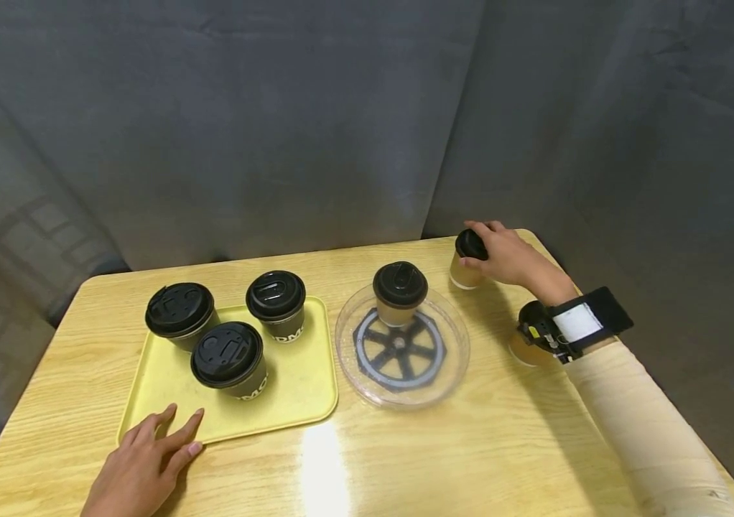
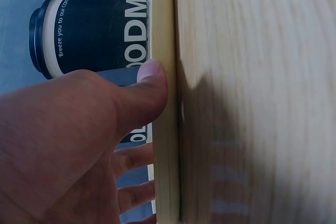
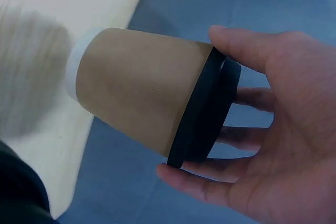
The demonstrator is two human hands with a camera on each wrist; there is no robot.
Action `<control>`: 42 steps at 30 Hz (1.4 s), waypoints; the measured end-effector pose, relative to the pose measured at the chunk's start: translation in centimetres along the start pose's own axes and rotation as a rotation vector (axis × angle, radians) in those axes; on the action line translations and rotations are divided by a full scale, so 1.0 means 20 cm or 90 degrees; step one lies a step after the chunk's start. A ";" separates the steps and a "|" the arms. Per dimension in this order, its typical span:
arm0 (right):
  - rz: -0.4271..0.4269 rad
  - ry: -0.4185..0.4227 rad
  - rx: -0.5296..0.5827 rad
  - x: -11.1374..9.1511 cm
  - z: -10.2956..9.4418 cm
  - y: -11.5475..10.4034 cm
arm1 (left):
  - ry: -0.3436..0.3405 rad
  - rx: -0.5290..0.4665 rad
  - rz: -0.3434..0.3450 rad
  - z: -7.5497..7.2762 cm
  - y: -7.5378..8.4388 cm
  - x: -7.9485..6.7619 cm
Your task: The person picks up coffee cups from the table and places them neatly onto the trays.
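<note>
At the back right of the table, my right hand (image 1: 508, 255) grips a brown paper coffee cup (image 1: 462, 273) with a black lid, fingers spread around the lid rim. The right wrist view shows the cup (image 3: 142, 87) with its white base toward the table; whether it touches is unclear. My left hand (image 1: 137, 463) rests at the front left edge of a yellow tray (image 1: 296, 398), fingers extended over it and thumb touching its rim. Three dark lidded coffee cups stand at that tray: one front (image 1: 228, 359), one left (image 1: 179, 312), one right (image 1: 276, 305).
A round clear turntable (image 1: 451, 373) with a spoked wheel pattern sits mid-table, bearing another brown lidded cup (image 1: 399, 294) near its back. One more brown cup (image 1: 525, 352) is partly hidden under my right wrist. Grey curtains (image 1: 276, 143) hang behind the table.
</note>
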State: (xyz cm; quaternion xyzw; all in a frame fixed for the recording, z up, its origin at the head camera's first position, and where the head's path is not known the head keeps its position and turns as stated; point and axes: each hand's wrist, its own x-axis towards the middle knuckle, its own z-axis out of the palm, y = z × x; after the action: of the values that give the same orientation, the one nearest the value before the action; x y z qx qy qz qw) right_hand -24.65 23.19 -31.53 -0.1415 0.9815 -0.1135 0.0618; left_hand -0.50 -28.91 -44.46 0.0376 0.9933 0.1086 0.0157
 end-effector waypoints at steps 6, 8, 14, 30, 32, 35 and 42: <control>-0.035 0.049 -0.021 -0.11 -0.07 -0.09 | -0.021 -0.001 -0.016 -0.01 -0.01 0.00; -0.051 0.066 -0.025 -0.14 -0.08 -0.11 | -0.012 -0.001 -0.012 -0.01 -0.01 0.00; -0.082 0.106 -0.034 -0.25 -0.11 -0.20 | 0.000 0.000 -0.007 -0.01 -0.01 0.00; -0.154 0.103 -0.064 -0.44 -0.03 -0.43 | -0.004 0.006 -0.004 -0.01 -0.01 0.01; -0.159 0.103 -0.073 -0.46 -0.02 -0.45 | -0.007 0.006 -0.007 -0.01 0.00 0.01; -0.166 0.111 -0.086 -0.48 -0.01 -0.48 | -0.009 0.006 -0.008 -0.01 0.00 0.01; -0.195 0.120 -0.092 -0.53 0.02 -0.56 | -0.009 0.004 -0.005 -0.01 -0.01 0.01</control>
State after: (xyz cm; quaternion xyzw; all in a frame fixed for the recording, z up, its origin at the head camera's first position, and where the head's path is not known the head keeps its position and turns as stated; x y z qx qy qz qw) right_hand -11.62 15.75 -28.36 -0.2824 0.9554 -0.0634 -0.0585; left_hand -0.68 -29.07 -44.26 0.0343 0.9936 0.1048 0.0231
